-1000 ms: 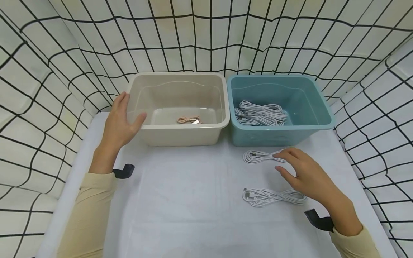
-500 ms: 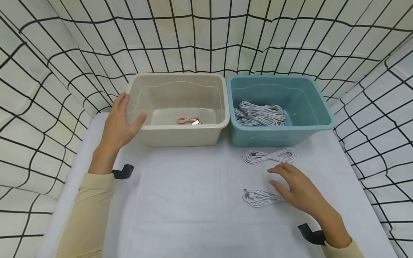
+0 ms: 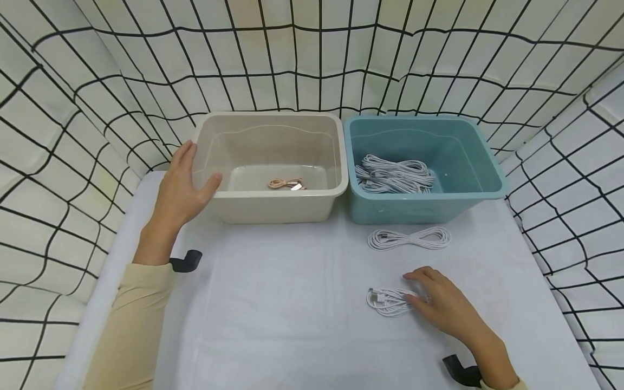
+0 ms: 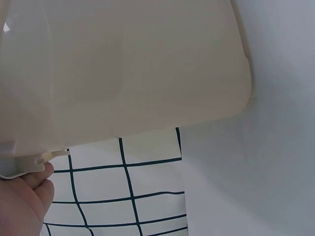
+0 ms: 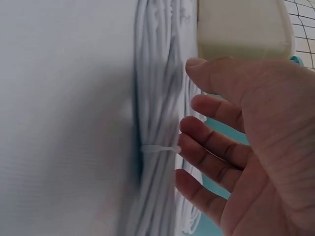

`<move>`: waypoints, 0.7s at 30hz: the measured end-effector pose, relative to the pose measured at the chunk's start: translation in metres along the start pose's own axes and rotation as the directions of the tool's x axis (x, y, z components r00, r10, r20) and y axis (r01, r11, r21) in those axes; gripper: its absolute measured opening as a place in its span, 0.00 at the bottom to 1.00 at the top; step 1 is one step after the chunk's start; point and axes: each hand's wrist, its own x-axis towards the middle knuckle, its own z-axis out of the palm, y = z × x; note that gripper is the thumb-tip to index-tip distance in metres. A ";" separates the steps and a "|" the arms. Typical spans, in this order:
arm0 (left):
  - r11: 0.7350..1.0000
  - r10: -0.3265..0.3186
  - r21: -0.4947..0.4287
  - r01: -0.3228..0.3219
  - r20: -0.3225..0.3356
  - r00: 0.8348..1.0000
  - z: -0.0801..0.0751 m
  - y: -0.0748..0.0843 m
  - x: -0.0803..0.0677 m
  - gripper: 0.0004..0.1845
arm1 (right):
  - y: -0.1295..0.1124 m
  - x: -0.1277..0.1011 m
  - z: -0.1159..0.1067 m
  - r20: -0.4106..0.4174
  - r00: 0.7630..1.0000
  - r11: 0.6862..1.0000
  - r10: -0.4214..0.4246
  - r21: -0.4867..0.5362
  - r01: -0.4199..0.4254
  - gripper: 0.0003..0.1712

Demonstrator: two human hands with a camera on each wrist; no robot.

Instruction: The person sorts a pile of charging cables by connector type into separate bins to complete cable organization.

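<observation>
My left hand holds the left end of the beige plastic bin, with the thumb over its front corner and the fingers along the side. In the left wrist view, fingers bend beneath the bin's lip. My right hand is over the nearer coiled white cable, its right part hidden by the hand. The right wrist view has that cable, bound by a thin tie, beside parted thumb and fingers. Another coiled white cable lies farther back, in front of the teal bin.
Several white cables lie heaped in the teal bin, which stands right against the beige one. A small tan cable with a metal plug is inside the beige bin. Black wire grid panels wall the white-covered table behind and at both sides.
My right hand has drawn back from the farther white cable toward me, coming over the nearer one. My left hand has stayed on the beige bin.
</observation>
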 end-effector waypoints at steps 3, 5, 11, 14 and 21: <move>1.000 0.002 0.002 -0.002 -0.002 1.000 0.001 0.000 0.000 0.48 | 0.001 -0.003 0.004 -0.002 1.000 1.000 0.020 -0.011 -0.020 0.24; 1.000 0.001 0.001 -0.001 -0.004 1.000 0.001 -0.001 0.000 0.48 | 0.001 -0.005 0.006 0.000 0.999 0.999 0.040 -0.007 -0.040 0.23; 1.000 0.012 -0.010 -0.012 -0.001 1.000 0.003 -0.003 0.000 0.48 | 0.000 -0.011 0.011 0.015 0.997 0.997 0.075 -0.001 -0.075 0.22; 1.000 0.016 -0.011 -0.016 -0.004 1.000 0.003 -0.004 -0.001 0.47 | -0.001 -0.013 0.012 0.021 0.997 0.997 0.072 -0.003 -0.072 0.22; 1.000 0.028 -0.013 -0.028 -0.010 1.000 0.004 -0.005 0.001 0.48 | -0.004 -0.016 0.009 0.043 0.995 0.996 0.088 -0.009 -0.087 0.30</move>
